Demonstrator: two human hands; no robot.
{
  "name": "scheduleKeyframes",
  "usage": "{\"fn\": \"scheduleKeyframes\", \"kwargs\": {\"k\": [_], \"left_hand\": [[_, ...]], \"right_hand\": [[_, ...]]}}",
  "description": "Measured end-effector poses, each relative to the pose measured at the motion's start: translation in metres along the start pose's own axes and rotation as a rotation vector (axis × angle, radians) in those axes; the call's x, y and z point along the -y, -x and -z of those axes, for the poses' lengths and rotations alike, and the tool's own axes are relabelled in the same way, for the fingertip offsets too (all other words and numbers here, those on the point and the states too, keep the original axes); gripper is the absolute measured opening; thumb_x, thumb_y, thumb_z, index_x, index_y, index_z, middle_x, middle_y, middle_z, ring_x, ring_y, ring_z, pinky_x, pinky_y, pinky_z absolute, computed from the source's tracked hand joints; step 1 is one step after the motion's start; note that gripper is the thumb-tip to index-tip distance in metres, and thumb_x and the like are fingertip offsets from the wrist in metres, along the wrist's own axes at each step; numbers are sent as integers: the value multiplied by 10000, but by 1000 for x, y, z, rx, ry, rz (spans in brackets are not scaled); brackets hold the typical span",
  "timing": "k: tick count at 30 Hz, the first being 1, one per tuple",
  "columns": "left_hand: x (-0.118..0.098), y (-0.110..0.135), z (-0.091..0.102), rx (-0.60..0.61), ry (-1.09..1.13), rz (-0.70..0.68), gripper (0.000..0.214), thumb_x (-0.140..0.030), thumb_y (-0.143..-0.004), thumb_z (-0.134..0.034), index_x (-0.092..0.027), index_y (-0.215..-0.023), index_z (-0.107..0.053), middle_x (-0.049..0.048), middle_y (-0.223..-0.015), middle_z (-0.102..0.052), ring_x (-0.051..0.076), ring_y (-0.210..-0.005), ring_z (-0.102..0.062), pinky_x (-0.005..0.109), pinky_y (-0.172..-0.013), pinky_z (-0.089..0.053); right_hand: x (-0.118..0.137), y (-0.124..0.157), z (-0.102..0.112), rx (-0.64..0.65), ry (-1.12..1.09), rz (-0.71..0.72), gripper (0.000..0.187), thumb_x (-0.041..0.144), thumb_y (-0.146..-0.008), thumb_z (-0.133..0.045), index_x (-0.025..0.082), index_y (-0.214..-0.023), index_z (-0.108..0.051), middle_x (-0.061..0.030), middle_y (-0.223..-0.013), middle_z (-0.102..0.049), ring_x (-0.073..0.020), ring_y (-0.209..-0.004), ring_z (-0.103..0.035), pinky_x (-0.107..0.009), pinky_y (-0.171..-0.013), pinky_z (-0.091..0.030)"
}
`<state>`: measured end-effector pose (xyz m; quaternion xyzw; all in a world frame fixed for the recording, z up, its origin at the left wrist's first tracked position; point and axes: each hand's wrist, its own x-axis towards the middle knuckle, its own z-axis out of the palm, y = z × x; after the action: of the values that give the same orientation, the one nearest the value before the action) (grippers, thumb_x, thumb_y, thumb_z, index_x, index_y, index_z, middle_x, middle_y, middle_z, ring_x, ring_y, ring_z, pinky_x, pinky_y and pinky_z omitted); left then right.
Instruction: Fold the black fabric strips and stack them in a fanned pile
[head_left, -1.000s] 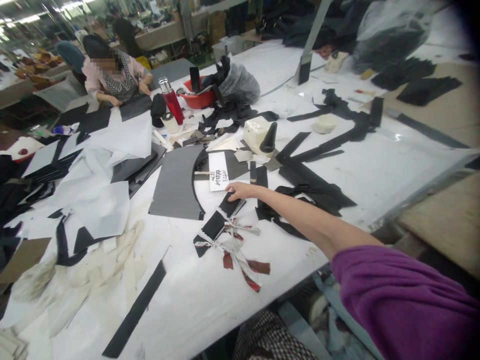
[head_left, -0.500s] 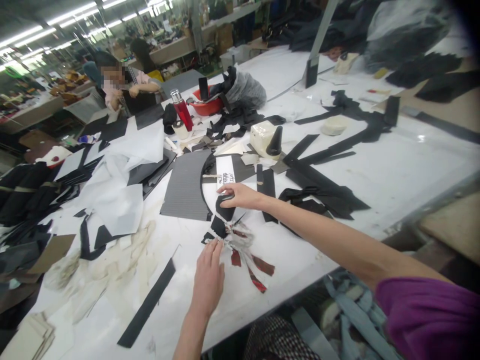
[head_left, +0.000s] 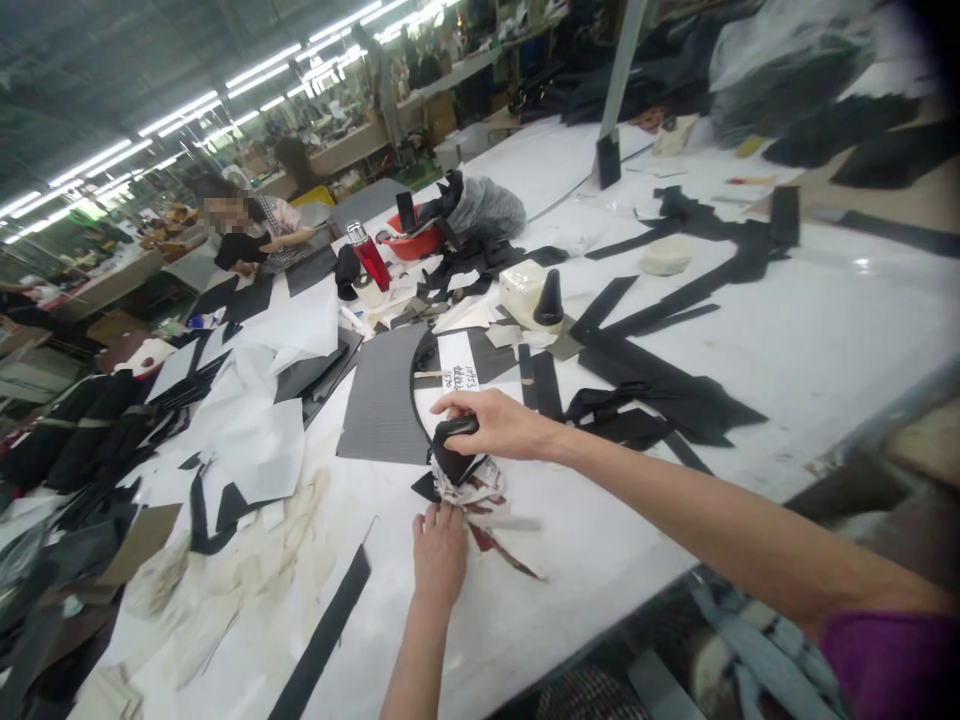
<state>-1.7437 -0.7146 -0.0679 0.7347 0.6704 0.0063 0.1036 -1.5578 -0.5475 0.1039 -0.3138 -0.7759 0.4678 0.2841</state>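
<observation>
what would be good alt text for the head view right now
A right hand grips one end of a black bundle on a cluttered white table, the left hand close by its pale ties. Beyond lie a gray panel and a handwritten card, with a red flask and a co-worker farther back.

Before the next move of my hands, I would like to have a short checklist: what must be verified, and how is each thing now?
1. Right hand holding the black bundle: ok, at its upper end.
2. Left hand gripping firmly: cannot tell; it is at the lower end, contact unclear.
3. Pale strips tied tightly: cannot tell, blurred.
4. Strip ends gathered: not ok, they fan out.
5. Handwritten paper facing up: ok.
6. Red flask away from both hands: ok.
</observation>
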Motion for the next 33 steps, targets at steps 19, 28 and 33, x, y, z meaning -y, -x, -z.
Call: {"fn": "scheduleKeyframes", "kwargs": {"k": [19, 28, 33], "left_hand": [[-49, 129, 124, -806, 832, 451, 714, -362, -891, -646, -276, -1498, -279, 141, -1519, -393, 285, -1399, -409, 445, -1102, -406], [-64, 241, 172, -1167, 962, 700, 1019, -298, -759, -801, -271, -1525, -130, 162, -1543, -363, 281, -1418, -404, 433, -1167, -334], [-52, 330, 172, -1438, 855, 677, 757, -264, -821, -721, -223, -1434, -279, 180, -1510, -401, 276, -1400, -430, 398, -1114, -405]], "right_hand": [[165, 18, -48, 73, -142, 148, 450, 205, -685, -723, 185, -1132, -666, 12, -890, -648, -121, -752, -594, -233, -703, -446], [266, 94, -201, 329, -136, 263, 521, 182, -651, -718, 174, -1168, -658, -22, -914, -659, -162, -803, -597, -251, -704, -442], [320, 152, -278, 480, -163, 327, 488, 216, -656, -729, 182, -1140, -671, -40, -946, -667, -185, -859, -614, -272, -742, -460]]}}
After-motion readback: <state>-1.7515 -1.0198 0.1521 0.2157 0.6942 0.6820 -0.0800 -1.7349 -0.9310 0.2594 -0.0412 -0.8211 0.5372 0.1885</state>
